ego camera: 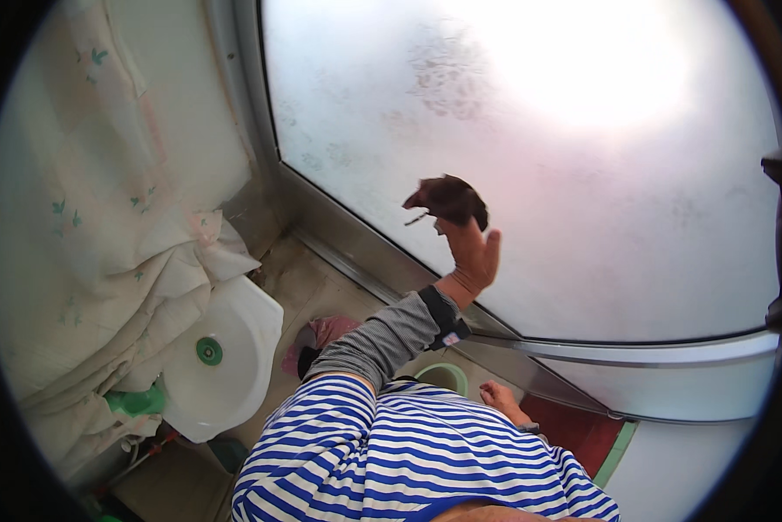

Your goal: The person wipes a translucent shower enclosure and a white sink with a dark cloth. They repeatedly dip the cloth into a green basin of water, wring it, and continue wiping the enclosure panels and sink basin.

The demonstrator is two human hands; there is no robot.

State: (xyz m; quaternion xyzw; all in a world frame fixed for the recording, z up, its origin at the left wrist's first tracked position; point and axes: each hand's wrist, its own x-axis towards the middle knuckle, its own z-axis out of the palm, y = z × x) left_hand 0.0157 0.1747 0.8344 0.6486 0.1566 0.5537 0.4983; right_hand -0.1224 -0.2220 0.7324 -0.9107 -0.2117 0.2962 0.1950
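Observation:
My left hand (476,258) reaches up to a large frosted glass panel (593,248). It holds a dark brown cloth (453,199), which covers its fingers; the thumb stands apart. A grey striped sleeve with a dark cuff covers that forearm. My right hand (502,399) hangs low beside my blue-and-white striped shirt (443,444), near the rim of a pale green bucket (459,373). Its fingers look loosely curled, and whether anything is in them is not clear.
A white washbasin (251,365) with a green drain piece (209,351) stands at left, beneath a bunched leaf-print curtain (169,274). A green plastic item (140,400) lies beside it. A metal frame (358,228) edges the glass. Pinkish fabric (332,328) shows below my left arm; a red floor area (573,430) is at lower right.

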